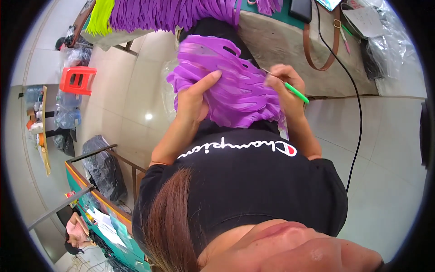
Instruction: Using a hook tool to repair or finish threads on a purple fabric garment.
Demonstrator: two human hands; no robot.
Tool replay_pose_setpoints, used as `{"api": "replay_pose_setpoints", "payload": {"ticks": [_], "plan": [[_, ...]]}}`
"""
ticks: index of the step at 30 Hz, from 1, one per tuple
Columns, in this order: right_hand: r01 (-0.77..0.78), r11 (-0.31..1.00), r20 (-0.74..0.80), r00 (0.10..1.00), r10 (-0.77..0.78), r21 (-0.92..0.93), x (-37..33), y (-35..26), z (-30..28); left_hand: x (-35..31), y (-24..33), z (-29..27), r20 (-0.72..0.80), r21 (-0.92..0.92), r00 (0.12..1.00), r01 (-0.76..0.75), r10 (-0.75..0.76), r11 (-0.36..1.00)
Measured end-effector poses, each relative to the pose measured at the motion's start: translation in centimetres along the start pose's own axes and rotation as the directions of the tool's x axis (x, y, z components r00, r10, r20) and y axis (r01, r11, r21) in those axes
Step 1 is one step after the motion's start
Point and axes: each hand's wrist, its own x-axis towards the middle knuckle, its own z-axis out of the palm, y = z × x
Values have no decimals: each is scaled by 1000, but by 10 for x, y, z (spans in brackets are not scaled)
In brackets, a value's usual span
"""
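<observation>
Across my lap lies a bright purple, soft sheet (235, 90) with many long slits and strips in it. My left hand (195, 96) pinches its left side, thumb on top and the other fingers hidden beneath. At the sheet's right edge my right hand (288, 86) is closed around a thin tool with a green handle (297, 93). A fine pointed tip sticks out of that hand toward the purple sheet; whether it touches the sheet I cannot tell.
Purple strips (158, 16) and yellow-green strips (100, 17) hang over the edge of the cloth-covered table (272, 38) ahead. A brown strap (310, 52) and a black cable (355, 84) hang at its right. A red stool (78, 80) stands left; another person (76, 231) sits at the lower left.
</observation>
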Motion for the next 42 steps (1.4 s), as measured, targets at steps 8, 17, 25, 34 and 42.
{"api": "replay_pose_setpoints", "payload": {"ticks": [8, 17, 25, 34, 42], "plan": [[62, 977, 202, 974, -104, 204, 20, -9, 61, -1, -12, -8, -45, -94, 982, 179, -184, 979], [95, 988, 133, 985, -111, 120, 14, -7, 63, -4, -17, -4, -13, -102, 990, 136, -138, 985], [157, 980, 111, 979, -170, 121, 10, -6, 65, -5, -18, -5, -14, -98, 996, 84, -86, 992], [132, 984, 115, 983, -146, 118, 9, -7, 66, -4, -21, -5, -25, -81, 998, 47, -50, 996], [553, 744, 72, 818, -571, -375, 24, 0, 65, -7, -23, -2, -77, -15, 997, 16, -17, 1000]]}}
